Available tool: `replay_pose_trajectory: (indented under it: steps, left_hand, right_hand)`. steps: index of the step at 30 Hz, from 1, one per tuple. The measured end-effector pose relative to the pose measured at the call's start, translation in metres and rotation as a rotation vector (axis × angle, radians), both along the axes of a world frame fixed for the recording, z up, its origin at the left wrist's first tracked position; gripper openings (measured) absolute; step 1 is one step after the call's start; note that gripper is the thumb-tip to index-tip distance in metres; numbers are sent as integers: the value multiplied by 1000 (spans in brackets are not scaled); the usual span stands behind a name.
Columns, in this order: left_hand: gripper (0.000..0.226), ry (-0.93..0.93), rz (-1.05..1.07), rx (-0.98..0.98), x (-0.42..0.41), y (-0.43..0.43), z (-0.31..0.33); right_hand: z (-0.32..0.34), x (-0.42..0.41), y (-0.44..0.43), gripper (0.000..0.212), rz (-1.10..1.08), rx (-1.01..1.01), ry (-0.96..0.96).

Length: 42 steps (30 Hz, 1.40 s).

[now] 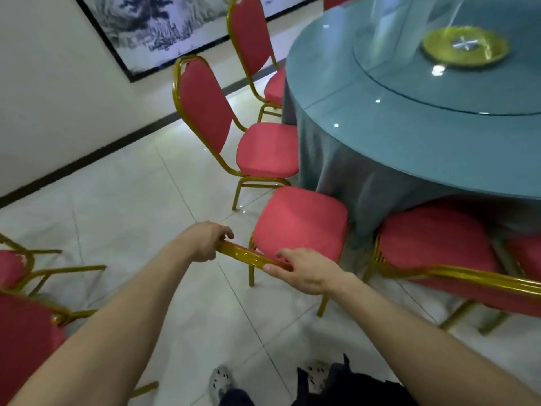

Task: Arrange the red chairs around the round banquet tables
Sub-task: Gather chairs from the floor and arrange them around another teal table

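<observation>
Centre of frame: left hand (205, 243) and right hand (304, 271) each grip the gold top rail of a red chair (298, 224), its seat facing the round table (409, 127) at right; paired grip likely for squaring it beside the neighbouring chair (266, 150)

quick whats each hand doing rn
left hand: fingers curled round the gold top rail of the red chair.
right hand: holds the same rail, nearer the table side.
</observation>
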<state>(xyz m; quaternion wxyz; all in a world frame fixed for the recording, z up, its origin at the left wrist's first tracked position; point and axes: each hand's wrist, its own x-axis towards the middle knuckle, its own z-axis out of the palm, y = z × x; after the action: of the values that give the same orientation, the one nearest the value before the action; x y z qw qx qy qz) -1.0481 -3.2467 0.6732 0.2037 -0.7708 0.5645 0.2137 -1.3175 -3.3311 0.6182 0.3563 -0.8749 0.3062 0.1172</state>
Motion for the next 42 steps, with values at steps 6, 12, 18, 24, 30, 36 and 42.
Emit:
replay_pose_trajectory:
  steps: [6, 12, 18, 24, 30, 36, 42]
  left_hand:
    - [41, 101, -363, 41, 39, -17, -34]
    - [8, 188, -673, -7, 56, -27, -41]
    - [9, 223, -778, -4, 70, -48, -46]
    - [6, 211, -825, -14, 83, -77, -51]
    - [14, 200, -864, -19, 96, -125, -52]
    - [8, 155, -830, -36, 99, -159, -50]
    - [28, 109, -834, -81, 96, -173, -45]
  right_hand:
    - [-14, 31, 39, 82, -336, -217, -11]
    - [-6, 39, 77, 83, -626, -476, 13]
    - [-13, 58, 99, 70, -718, -437, 39]
    - [-31, 77, 91, 73, -830, -494, 52]
    - [-38, 96, 56, 62, -899, -479, 45]
    - [-39, 107, 19, 84, -961, -374, 60]
    - [-22, 107, 2, 85, -966, -304, 86]
